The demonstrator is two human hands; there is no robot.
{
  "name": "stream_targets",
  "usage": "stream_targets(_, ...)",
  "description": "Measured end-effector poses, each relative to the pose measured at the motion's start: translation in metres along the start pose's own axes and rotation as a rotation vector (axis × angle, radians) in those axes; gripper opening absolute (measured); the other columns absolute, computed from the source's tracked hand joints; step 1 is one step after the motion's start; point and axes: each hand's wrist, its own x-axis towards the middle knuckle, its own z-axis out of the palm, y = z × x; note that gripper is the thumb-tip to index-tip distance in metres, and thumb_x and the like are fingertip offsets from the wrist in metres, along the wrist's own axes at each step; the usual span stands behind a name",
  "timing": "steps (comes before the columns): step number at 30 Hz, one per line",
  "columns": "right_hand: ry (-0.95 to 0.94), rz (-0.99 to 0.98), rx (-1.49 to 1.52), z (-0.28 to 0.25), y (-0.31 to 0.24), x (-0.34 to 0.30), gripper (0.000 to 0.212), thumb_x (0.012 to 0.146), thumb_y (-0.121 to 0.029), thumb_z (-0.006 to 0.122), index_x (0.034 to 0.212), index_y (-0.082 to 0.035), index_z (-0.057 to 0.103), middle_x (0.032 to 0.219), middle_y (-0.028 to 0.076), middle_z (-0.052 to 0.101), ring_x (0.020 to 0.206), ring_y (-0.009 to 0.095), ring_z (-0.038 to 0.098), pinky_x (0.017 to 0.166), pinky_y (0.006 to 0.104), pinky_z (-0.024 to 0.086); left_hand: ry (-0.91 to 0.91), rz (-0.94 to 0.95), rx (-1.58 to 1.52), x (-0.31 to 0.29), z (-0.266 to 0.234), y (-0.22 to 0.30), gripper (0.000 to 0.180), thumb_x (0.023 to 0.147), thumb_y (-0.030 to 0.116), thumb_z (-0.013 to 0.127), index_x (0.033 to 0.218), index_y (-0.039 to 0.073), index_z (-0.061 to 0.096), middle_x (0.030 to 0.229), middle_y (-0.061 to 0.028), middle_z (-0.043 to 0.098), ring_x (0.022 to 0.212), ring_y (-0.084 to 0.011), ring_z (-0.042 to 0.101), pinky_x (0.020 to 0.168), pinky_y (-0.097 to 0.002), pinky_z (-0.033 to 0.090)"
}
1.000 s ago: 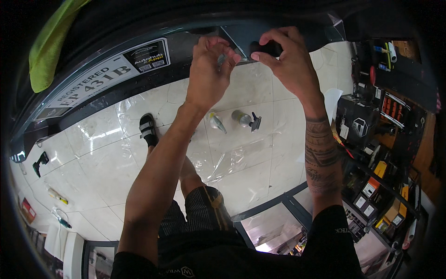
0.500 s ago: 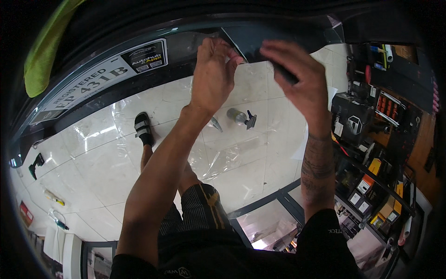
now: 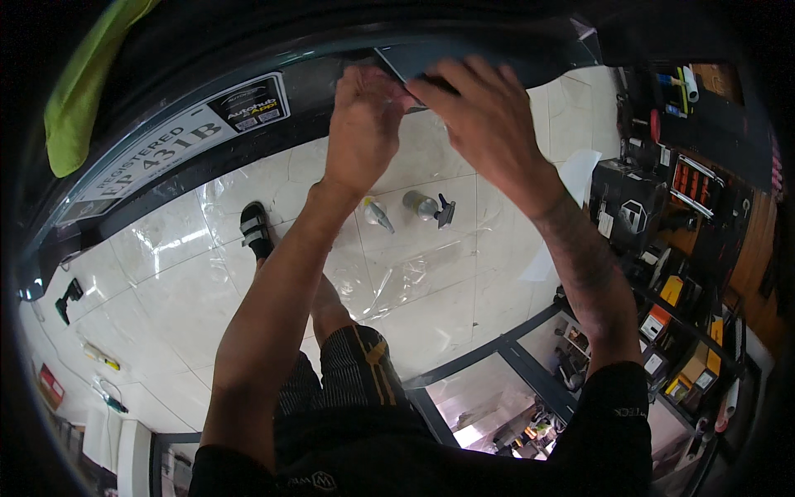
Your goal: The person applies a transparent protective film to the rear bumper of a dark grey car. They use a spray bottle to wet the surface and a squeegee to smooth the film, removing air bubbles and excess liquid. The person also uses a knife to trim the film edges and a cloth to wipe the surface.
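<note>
Along the top runs a dark car bumper with a number plate on it. My left hand is closed in a pinch at the bumper's lower edge, right of the plate; what its fingertips hold is hidden. Close beside it, my right hand curls over the bumper's dark blue-grey panel. Its fingertips nearly meet the left ones. A black hand tool is mostly hidden under its palm and fingers; I cannot make out its kind. A thin pale line marks the panel's left edge, just above both hands.
A spray bottle and another small bottle are on the tiled floor by clear plastic film. A yellow-green cloth hangs at upper left. Boxes and tools crowd a cart at right. A sandalled foot stands left.
My right hand has moved left and up to the panel edge beside my left hand, with the black tool now mostly hidden. My left hand has shifted slightly left, still pinching.
</note>
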Motion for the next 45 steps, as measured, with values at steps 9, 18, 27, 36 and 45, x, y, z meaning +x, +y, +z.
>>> stream_targets(9,0.275,0.689,0.307,-0.019,0.022,-0.044,0.023,0.077,-0.003,0.064,0.100,-0.002,0.064,0.086,0.014,0.064,0.075,0.031,0.066,0.072,0.0365,0.052,-0.028,-0.193,-0.170,-0.011,-0.018,-0.018,0.032,0.081,-0.007,0.055,0.112,0.001,0.053,0.107,-0.0169,0.057,0.098,-0.0296,0.061,0.076,-0.0349,0.052)
stream_targets(18,0.276,0.555,0.752,0.017,-0.146,0.018,0.015,0.073,-0.002,0.060,0.087,-0.003,0.060,0.087,0.016,0.058,0.088,0.033,0.061,0.069,0.0416,0.052,0.011,-0.258,-0.379,-0.098,-0.027,-0.058,0.033,0.083,-0.007,0.054,0.115,0.002,0.053,0.110,-0.0142,0.056,0.099,-0.0247,0.059,0.073,-0.0299,0.050)
stream_targets(27,0.182,1.001,0.430,0.035,-0.074,-0.002,0.024,0.086,-0.015,0.058,0.105,-0.002,0.062,0.094,0.017,0.066,0.088,0.030,0.064,0.074,0.0371,0.051,-0.169,-0.538,-0.039,-0.167,-0.090,-0.084,0.033,0.081,-0.009,0.049,0.112,-0.001,0.054,0.110,-0.0148,0.059,0.096,-0.0242,0.060,0.083,-0.0359,0.049)
stream_targets(36,0.234,0.928,0.460,0.017,-0.092,-0.010,0.016,0.086,-0.002,0.050,0.098,0.001,0.059,0.094,0.016,0.062,0.084,0.027,0.062,0.070,0.0393,0.049,-0.400,-0.675,-0.108,-0.170,-0.132,-0.066,0.025,0.093,0.015,0.056,0.114,0.002,0.058,0.112,-0.0112,0.060,0.104,-0.0212,0.057,0.088,-0.0356,0.049)
stream_targets(45,0.173,0.217,1.255,0.001,-0.209,0.012,0.074,0.077,-0.006,0.064,0.141,0.002,0.029,0.139,0.026,0.036,0.121,0.039,0.046,0.092,0.0475,0.043,0.155,-0.742,-1.008,-0.096,-0.158,0.052,0.052,0.091,0.038,0.053,0.131,0.007,0.042,0.118,-0.0089,0.049,0.110,-0.0192,0.048,0.096,-0.0319,0.036)
